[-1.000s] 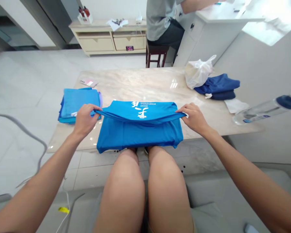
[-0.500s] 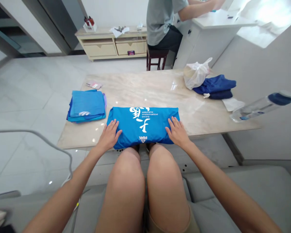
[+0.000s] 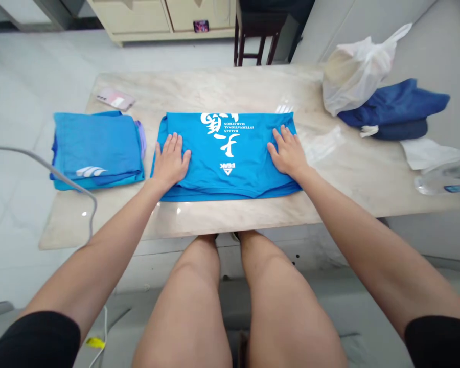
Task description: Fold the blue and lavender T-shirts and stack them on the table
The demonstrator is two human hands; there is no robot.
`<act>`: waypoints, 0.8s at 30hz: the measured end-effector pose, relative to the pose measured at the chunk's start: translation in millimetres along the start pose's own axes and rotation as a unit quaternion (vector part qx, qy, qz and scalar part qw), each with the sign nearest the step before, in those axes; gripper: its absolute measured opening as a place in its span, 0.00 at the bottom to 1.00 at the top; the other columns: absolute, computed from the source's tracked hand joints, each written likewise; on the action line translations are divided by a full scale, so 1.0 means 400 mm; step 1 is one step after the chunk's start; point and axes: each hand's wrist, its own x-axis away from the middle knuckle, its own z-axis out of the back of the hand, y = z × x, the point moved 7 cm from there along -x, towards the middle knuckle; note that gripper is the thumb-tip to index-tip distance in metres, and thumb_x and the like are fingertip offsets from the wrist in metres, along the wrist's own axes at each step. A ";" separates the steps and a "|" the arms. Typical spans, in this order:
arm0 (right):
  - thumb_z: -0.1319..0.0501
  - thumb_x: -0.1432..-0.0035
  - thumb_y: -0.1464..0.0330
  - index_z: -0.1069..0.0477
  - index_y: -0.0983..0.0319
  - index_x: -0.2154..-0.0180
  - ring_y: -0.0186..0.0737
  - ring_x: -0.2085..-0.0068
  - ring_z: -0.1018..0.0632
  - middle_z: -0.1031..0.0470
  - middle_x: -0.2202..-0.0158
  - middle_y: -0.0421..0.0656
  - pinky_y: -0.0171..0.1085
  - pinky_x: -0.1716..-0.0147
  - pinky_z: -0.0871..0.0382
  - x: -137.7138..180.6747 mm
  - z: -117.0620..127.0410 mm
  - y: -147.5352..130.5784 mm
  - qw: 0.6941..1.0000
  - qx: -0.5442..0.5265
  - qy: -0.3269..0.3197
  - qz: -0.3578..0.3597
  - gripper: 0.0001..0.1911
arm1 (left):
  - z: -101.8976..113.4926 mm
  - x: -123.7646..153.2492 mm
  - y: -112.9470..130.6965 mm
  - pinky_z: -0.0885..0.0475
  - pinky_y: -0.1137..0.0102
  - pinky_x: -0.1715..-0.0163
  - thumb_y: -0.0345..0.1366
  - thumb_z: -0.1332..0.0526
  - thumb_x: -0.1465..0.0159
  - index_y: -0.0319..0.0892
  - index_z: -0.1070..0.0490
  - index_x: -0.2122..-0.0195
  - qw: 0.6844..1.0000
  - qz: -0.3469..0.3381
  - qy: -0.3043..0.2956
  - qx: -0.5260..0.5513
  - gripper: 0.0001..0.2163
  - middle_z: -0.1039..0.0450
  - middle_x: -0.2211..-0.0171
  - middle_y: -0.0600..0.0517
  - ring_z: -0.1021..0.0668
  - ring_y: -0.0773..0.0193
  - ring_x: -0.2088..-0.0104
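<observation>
A bright blue T-shirt with white lettering lies folded into a wide rectangle on the marble-topped table. Flat on its left end rests my left hand, fingers stretched out. My right hand lies palm down near the right end, its fingers slightly spread. Neither hand grips the cloth. Left of the shirt sits a stack of folded blue clothes, with a purple edge showing on its right side.
A pale pink phone lies behind the stack. On the right are a white plastic bag, a dark blue cloth bundle, white paper and a clear bottle. A grey cable crosses at left. Beyond the table stands a dark stool.
The shirt has moved away from the table's front edge, where it hung over, and now lies flat on top. Both hands moved forward with it. My view has tilted down and come closer.
</observation>
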 end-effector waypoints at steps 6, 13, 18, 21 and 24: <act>0.45 0.27 0.58 0.29 0.71 0.31 0.68 0.27 0.33 0.32 0.28 0.65 0.72 0.27 0.46 0.352 0.176 -0.087 0.986 -0.119 0.066 -0.092 0.32 | 0.174 0.338 0.103 0.46 0.37 0.24 0.45 0.44 0.25 0.39 0.26 0.32 0.996 0.016 0.002 0.085 0.25 0.27 0.30 0.36 0.28 0.39 0.28; 0.45 0.23 0.52 0.20 0.58 0.38 0.52 0.35 0.21 0.20 0.36 0.50 0.54 0.29 0.31 0.822 0.364 -0.393 0.886 -0.460 0.041 -0.047 0.26 | 0.354 0.774 0.285 0.24 0.54 0.34 0.49 0.49 0.22 0.44 0.17 0.47 0.941 -0.015 -0.021 0.336 0.23 0.15 0.44 0.45 0.17 0.51 0.41; 0.43 0.23 0.53 0.39 0.62 0.23 0.57 0.25 0.33 0.36 0.24 0.56 0.60 0.26 0.36 0.975 0.404 -0.540 0.937 -0.289 0.193 -0.011 0.36 | 0.404 0.923 0.336 0.33 0.47 0.26 0.44 0.48 0.22 0.42 0.27 0.31 0.969 -0.046 0.162 0.181 0.23 0.29 0.28 0.40 0.28 0.47 0.28; 0.43 0.23 0.51 0.47 0.63 0.20 0.58 0.23 0.36 0.41 0.22 0.58 0.60 0.27 0.34 1.014 0.377 -0.564 0.951 -0.228 0.211 0.002 0.40 | 0.399 0.961 0.339 0.31 0.47 0.27 0.42 0.49 0.20 0.41 0.30 0.29 0.970 -0.066 0.192 0.130 0.24 0.30 0.27 0.39 0.29 0.47 0.27; 0.43 0.23 0.49 0.48 0.63 0.20 0.59 0.23 0.35 0.40 0.22 0.59 0.59 0.28 0.32 1.026 0.362 -0.551 0.953 -0.218 0.212 -0.004 0.42 | 0.389 0.989 0.333 0.32 0.46 0.27 0.40 0.49 0.21 0.39 0.33 0.26 0.970 -0.072 0.209 0.099 0.25 0.34 0.25 0.38 0.32 0.45 0.25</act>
